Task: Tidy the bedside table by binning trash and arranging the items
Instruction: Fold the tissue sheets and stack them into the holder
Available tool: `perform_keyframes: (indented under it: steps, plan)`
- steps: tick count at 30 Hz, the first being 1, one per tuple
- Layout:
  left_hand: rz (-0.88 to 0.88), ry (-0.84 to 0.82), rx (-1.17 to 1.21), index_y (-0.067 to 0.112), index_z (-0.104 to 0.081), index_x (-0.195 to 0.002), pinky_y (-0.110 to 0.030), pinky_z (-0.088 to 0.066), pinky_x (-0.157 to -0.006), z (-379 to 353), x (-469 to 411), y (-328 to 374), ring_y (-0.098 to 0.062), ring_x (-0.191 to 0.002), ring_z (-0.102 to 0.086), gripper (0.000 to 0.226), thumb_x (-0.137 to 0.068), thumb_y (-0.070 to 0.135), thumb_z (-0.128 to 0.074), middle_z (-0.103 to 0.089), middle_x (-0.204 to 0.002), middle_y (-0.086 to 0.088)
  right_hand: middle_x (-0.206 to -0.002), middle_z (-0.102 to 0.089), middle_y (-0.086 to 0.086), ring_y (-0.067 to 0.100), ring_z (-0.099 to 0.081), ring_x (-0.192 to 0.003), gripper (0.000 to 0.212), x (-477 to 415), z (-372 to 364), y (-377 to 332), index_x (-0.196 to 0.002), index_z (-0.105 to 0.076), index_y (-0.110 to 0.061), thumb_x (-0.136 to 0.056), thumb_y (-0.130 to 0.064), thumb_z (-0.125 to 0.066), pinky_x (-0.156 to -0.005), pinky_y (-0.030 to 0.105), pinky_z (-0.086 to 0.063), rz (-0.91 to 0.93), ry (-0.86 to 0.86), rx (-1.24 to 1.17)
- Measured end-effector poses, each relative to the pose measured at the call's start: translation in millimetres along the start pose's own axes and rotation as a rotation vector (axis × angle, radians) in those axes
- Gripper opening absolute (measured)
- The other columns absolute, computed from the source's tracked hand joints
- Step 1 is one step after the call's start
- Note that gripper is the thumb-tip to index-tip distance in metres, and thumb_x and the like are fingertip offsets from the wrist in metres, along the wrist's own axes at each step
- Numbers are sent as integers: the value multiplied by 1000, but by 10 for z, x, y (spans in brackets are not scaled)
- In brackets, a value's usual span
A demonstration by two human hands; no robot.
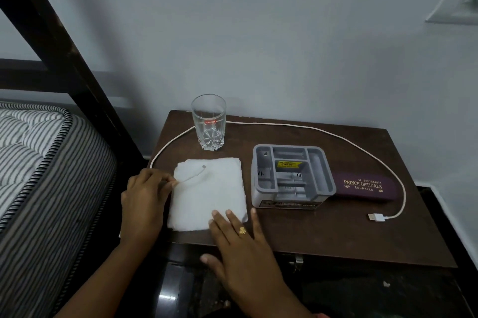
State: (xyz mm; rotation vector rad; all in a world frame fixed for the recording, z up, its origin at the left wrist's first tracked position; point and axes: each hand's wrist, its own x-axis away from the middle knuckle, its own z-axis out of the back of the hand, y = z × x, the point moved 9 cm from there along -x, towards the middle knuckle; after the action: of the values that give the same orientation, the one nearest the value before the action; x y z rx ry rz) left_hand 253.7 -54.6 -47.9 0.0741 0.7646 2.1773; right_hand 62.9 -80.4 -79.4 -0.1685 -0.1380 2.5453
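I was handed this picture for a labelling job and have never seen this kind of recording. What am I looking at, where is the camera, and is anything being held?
There is no machine here: a person works with two bare hands. The single picture comes from a camera worn on the person's head, looking forward and down, so the arms enter from the bottom edge.

On the dark wooden bedside table lie a folded white cloth, an empty drinking glass, a grey plastic organiser tray and a maroon spectacle case. A white charging cable loops along the table's far side, one plug lying free near the right.

The left hand pinches the cable's other end, whose tip lies on the cloth. The right hand, wearing a ring, rests flat with its fingertips on the cloth's near corner, holding nothing.

A striped mattress is at the left.
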Motion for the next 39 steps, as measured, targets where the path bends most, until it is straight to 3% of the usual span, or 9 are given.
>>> perform_keyframes:
  steps: [7, 13, 16, 23, 27, 30, 32, 36, 39]
  plan:
    - [49, 65, 51, 16, -69, -88, -41, -40, -81, -1, -200, 56, -29, -100, -49, 10, -88, 22, -61, -60, -100, -1, -132, -57, -15, 7, -54, -122, 51, 310, 48, 132, -119, -60, -32, -84, -61, -36, -102, 51, -19, 86, -14, 49]
    - [-72, -55, -153, 24, -72, -82, -38, -39, -74, -211, -394, 207, -27, -96, -55, 8, -83, 31, -67, -66, -94, 2, -132, -55, -17, 6, -52, -123, 50, 300, 54, 136, -120, -58, -34, -85, -61, -36, -104, 49, -14, 64, -24, 36]
    - [-49, -114, -86, 26, -72, -81, -40, -42, -78, -312, -400, 168, -25, -98, -55, 5, -81, 31, -70, -66, -93, 4, -132, -56, -16, 7, -52, -123, 49, 293, 48, 131, -119, -58, -33, -85, -60, -37, -105, 49, -13, 70, -16, 30]
    - [206, 151, 253, 22, -66, -101, -49, -44, -93, 26, 239, -72, -27, -104, -55, 13, -88, 20, -62, -62, -108, -4, -124, -62, -12, 8, -56, -119, 39, 210, 150, 47, -110, -61, -29, -83, -48, -41, -106, 43, -21, 81, 81, -41]
    - [781, 175, 733, 6, -56, -107, -40, -46, -89, -195, 1062, -529, -36, -108, -58, 16, -92, 12, -55, -60, -108, -15, -107, -66, -10, 6, -61, -99, 25, 36, 295, -194, -100, -64, -27, -75, -30, -66, -86, 21, -49, 95, 187, -257]
    - [1079, 2, 1009, 4, -57, -97, -23, -49, -64, -447, 1437, -418, -22, -86, -68, 21, -99, 18, -42, -67, -91, -14, -92, -64, -10, 7, -60, -83, 18, -111, 209, -345, -90, -66, -26, -73, -25, -68, -69, 18, -51, 65, 129, -350]
    - [1120, -119, 1114, 8, -58, -82, -19, -51, -51, -506, 1479, -188, -16, -62, -67, 31, -100, 25, -39, -66, -74, -10, -86, -63, -8, 9, -61, -76, 19, -178, 106, -379, -84, -68, -23, -66, -23, -73, -62, 19, -52, 37, 78, -356]
    - [1043, -158, 1159, 5, -64, -87, -16, -53, -46, -464, 1422, 22, -17, -58, -66, 31, -98, 26, -43, -69, -64, -9, -83, -63, -7, 11, -61, -72, 15, -231, -33, -380, -79, -69, -22, -65, -20, -74, -57, 19, -52, -3, 14, -361]
    - [980, -153, 1119, 7, -68, -89, -20, -54, -55, -414, 1411, 34, -18, -70, -67, 30, -97, 26, -46, -73, -69, -7, -86, -65, -7, 11, -61, -78, 9, -245, 15, -357, -83, -72, -20, -77, -22, -65, -64, 20, -51, -30, 37, -427]
